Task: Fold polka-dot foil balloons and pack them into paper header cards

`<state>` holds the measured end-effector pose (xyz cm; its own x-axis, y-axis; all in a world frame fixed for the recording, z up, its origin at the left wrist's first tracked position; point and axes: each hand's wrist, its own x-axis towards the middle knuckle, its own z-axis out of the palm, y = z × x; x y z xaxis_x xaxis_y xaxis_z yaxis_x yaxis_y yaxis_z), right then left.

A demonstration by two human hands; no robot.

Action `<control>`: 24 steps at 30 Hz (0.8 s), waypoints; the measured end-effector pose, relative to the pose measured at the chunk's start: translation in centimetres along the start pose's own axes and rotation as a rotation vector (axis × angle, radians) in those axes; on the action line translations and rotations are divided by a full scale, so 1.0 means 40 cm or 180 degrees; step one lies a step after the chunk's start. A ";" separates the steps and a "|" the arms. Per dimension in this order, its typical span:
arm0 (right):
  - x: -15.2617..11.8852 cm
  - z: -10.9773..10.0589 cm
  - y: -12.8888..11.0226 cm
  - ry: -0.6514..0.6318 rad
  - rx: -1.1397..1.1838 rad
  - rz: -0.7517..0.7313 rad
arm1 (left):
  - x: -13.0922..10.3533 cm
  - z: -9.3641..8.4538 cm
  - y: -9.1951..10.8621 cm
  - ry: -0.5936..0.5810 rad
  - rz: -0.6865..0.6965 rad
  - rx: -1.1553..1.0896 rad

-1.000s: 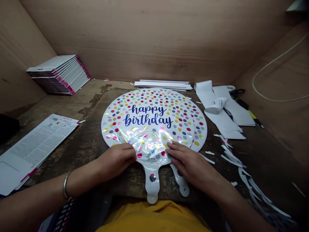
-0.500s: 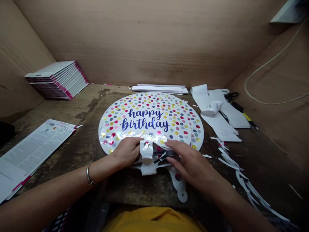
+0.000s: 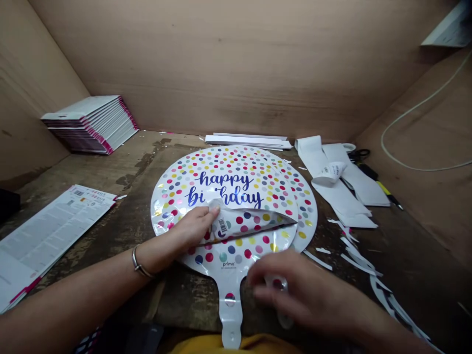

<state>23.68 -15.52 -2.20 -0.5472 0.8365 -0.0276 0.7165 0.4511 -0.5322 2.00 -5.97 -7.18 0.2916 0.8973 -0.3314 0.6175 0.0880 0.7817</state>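
White flat foil balloon with coloured dots and blue "happy birthday" script: location?

"Centre of the worn brown wooden tabletop, lettering up. A second white dotted foil disc shows past its right edge, lying lower."

"Condition of the near portion?"

"Dotted foil flap with a small barcode, turned up across the balloon and covering part of the second word. Towards the right it stands partly raised. Nearer still, a long white foil tail points at the person, apparently from a layer beneath."

"Left hand?"

"Gripping the flap's left part, thumb on top; the undersides of the fingers are hidden."

"Right hand?"

"Blurred, at near right, thumb and fingertips parted by a narrow gap. Nothing seen in its grasp; contact with the foil below cannot be determined."

"Step in hand, in your judgement?"

"Folding: the near part goes over towards the far side, the crease not yet flat."

"And the next move calls for?"

"A steady left hold and a flat right palm along the fold, I judge, without dragging the layers beneath. Slick foil may spring back."

"Surroundings?"

"Stacked white cards with magenta edges at far left; black-handled scissors at far right."
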 end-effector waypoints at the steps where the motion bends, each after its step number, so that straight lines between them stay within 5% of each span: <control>1: 0.015 -0.011 0.022 0.0335 -0.0039 0.0199 | 0.002 0.001 0.004 -0.0004 0.0001 0.0023; 3: 0.068 -0.019 0.060 0.0812 -0.0295 0.0343 | 0.001 0.005 0.013 -0.0018 0.0134 0.0136; 5: 0.135 -0.009 0.078 0.0502 -0.0484 0.0102 | -0.011 0.009 0.018 0.0044 0.0507 0.0322; 9: 0.233 0.011 0.063 -0.0251 -0.0506 0.0003 | -0.066 0.003 -0.014 0.1121 0.2284 0.1123; 12: 0.267 -0.010 0.073 0.0049 -0.0117 0.0358 | -0.114 -0.006 -0.066 0.1126 0.3214 0.1889; 15: 0.299 -0.046 0.113 0.0646 0.0225 0.0707 | -0.133 -0.019 -0.087 0.0590 0.2502 0.2628; 19: 0.347 -0.078 0.136 0.0630 0.0115 0.0853 | -0.075 -0.055 -0.022 0.0030 0.1436 0.2847; 24: 0.397 -0.156 0.169 0.0933 -0.0293 0.1108 | 0.073 -0.088 0.025 0.0453 0.1047 0.2989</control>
<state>22.55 2.74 -0.94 -0.1314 0.9897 0.0562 0.8785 0.1425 -0.4559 0.88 -1.74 -5.49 0.4991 0.8645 -0.0598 0.8660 -0.4952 0.0692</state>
